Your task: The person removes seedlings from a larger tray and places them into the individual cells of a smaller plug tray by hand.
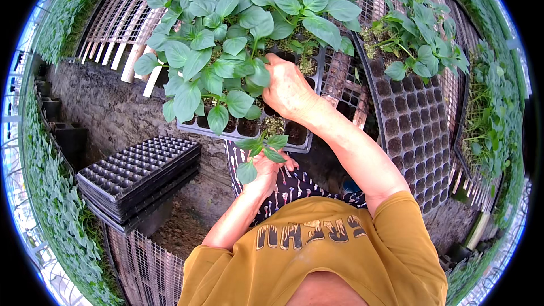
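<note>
In front of me is a black plastic seedling tray point(308, 146) crowded with broad-leaved green seedlings point(229, 55). My right hand point(289, 87) reaches in among them with curled fingers, its fingertips hidden by leaves and stems. Below the tray's near edge is my left hand point(267, 172), partly covered by the leaves of one small seedling point(257, 146). That seedling leans towards me, close to a cell topped with pale, mossy growing medium point(273, 126). Whether my left fingers grip its stem is hidden. Some nearby cells show only dark soil point(296, 131).
A stack of black cell trays point(140, 178) stands at left. To the right, another cell tray point(408, 136) holds dark soil, with a seedling clump point(420, 46) at its far end. Slatted mesh benches point(140, 17) and dense seedling beds point(55, 170) surround me.
</note>
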Available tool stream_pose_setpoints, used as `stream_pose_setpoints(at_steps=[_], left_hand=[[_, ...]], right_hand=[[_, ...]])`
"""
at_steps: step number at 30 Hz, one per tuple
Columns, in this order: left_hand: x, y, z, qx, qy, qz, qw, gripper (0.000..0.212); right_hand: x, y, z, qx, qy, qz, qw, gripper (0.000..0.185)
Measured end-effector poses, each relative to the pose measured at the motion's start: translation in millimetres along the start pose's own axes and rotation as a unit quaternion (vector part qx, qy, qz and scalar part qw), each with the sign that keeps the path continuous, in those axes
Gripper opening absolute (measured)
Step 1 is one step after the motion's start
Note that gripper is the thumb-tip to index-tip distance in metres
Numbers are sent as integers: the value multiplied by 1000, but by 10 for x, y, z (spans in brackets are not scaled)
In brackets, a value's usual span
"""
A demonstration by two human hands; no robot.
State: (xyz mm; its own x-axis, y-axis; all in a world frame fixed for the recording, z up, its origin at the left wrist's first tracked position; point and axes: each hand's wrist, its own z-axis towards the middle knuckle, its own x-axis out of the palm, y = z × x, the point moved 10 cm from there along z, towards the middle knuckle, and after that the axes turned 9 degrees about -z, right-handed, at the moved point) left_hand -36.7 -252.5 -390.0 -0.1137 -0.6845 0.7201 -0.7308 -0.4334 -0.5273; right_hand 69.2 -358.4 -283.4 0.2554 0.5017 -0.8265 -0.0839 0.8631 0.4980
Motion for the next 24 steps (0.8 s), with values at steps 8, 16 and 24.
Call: stream_pose_setpoints(at_steps=[8,16,24], left_hand=[[73,-34,-12,3,13,-2,1000,19],[66,-55,-12,16,15,15,1000,15],[38,-56,-3,31,-5,21,999,19]], right_hand=[[-192,-43,-100,-50,-67,20,996,16],[-432,-410,-237,164,-32,397,903,18],[-584,-644,-455,179,-46,498,847,22]])
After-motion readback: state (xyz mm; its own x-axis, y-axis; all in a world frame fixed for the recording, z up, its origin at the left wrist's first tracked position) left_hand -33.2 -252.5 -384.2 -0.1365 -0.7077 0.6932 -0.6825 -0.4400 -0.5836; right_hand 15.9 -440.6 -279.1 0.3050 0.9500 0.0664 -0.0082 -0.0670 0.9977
